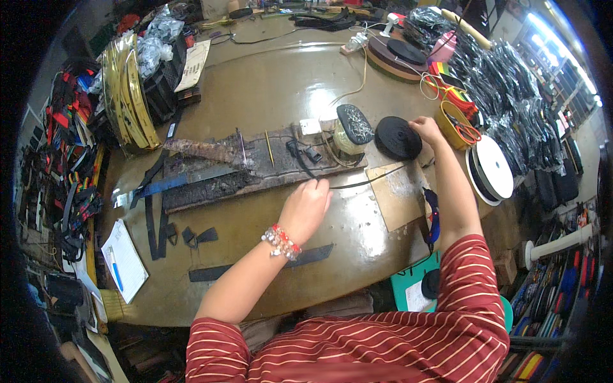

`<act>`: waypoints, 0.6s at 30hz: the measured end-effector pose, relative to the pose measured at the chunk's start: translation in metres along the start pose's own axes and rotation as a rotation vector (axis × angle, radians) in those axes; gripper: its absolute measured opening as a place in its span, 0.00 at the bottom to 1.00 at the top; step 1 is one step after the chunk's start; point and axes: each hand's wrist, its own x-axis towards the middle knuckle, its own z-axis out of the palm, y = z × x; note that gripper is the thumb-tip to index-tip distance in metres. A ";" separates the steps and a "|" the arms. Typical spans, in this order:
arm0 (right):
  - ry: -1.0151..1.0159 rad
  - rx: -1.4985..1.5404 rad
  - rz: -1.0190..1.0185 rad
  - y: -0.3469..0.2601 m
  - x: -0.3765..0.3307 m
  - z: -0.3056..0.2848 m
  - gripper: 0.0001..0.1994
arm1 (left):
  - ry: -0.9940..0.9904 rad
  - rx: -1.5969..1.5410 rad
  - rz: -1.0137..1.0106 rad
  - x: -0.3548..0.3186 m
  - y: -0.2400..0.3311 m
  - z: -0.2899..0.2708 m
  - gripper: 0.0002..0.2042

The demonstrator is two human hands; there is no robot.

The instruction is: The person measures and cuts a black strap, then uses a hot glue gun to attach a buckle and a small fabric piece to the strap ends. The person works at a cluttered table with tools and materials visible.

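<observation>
My left hand (305, 203), with a beaded bracelet at the wrist, is closed in a pinch on the end of a narrow black webbing strap (369, 182). To the right the strap runs over a brown cardboard sheet (399, 198). My right hand (426, 129) has its fingers curled on the right rim of a flat roll of black webbing (396, 139). Beyond my left hand lies a dark, scorched wooden board (249, 159) bearing a black buckle (311, 153), a yellow pencil-like stick (269, 150) and a jar with a dark, speckled top (355, 124).
Cut black strap pieces (262, 263) and a notepad with a blue pen (124, 262) lie at the left. White spools (495, 167), orange-handled scissors (468, 133) and plastic-wrapped black bundles (511, 96) crowd the right. Yellow rolls (128, 96) stand at the far left.
</observation>
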 end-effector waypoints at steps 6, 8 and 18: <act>0.270 0.151 0.200 -0.003 -0.001 0.057 0.40 | -0.106 -0.119 -0.096 -0.042 0.008 -0.025 0.09; 0.352 0.387 0.035 -0.014 -0.005 0.065 0.37 | -0.048 -0.152 -0.108 -0.052 0.003 -0.034 0.09; 0.524 0.826 -0.099 -0.039 -0.227 0.106 0.21 | -0.004 -0.189 -0.209 -0.094 -0.002 -0.070 0.09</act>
